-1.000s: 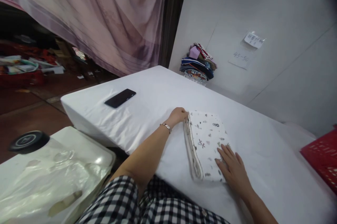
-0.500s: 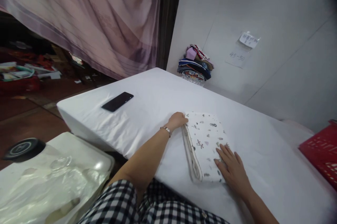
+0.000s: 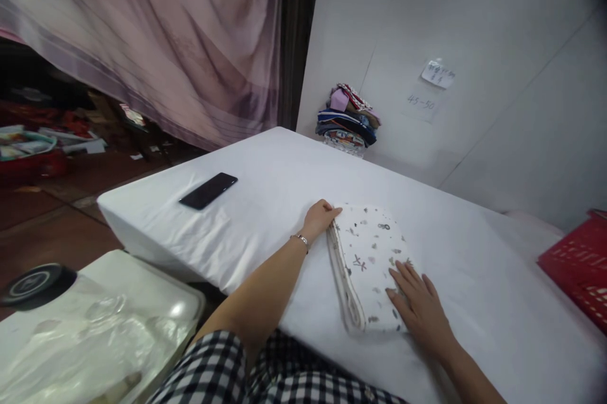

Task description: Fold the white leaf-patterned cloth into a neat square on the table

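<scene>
A folded white cloth (image 3: 367, 265) with a small grey and brown print lies on the white-covered table (image 3: 279, 170) in front of me. Its layered folded edge faces left. My left hand (image 3: 321, 217), with a bracelet at the wrist, pinches the cloth's far left corner between thumb and fingers. Flat on the cloth's right side rests my right hand (image 3: 417, 303), its fingers stretched out and a little spread.
A black phone (image 3: 208, 190) lies on the table's left part. Stacked folded clothes (image 3: 346, 119) stand by the wall. A red basket (image 3: 578, 265) is at the right. At lower left, a white surface (image 3: 156, 284) bears clear plastic and a black-lidded container (image 3: 38, 286).
My left hand's fingers have shifted slightly at the cloth's far left corner, lifting a little. My right hand stays flat in the same place. The camera view has tilted slightly.
</scene>
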`<state>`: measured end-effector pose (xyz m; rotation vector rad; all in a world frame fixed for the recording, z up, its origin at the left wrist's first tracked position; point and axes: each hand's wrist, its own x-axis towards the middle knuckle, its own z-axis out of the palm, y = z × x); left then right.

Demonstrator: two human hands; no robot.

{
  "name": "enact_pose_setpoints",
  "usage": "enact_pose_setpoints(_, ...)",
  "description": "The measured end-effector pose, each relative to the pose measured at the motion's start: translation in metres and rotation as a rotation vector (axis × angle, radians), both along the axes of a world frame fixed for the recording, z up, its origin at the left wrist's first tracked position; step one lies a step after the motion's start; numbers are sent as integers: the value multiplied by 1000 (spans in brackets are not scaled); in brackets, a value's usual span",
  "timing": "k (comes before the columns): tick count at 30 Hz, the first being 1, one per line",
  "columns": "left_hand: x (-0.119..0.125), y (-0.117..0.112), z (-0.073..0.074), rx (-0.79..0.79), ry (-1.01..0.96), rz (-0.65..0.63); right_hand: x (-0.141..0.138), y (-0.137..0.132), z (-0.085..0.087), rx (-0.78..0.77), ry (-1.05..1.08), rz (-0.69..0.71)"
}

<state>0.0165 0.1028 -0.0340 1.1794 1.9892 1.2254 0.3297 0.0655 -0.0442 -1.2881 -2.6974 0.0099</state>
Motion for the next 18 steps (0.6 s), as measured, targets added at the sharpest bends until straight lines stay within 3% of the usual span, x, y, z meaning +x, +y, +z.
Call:
enact_pose_setpoints(10,-2,0,3,-35,93,49,-1,1,3,-16,3,-5)
enact_pose_setpoints(18,-2,-4,6,-162,183,75,-3,1,10,-114,66,-7)
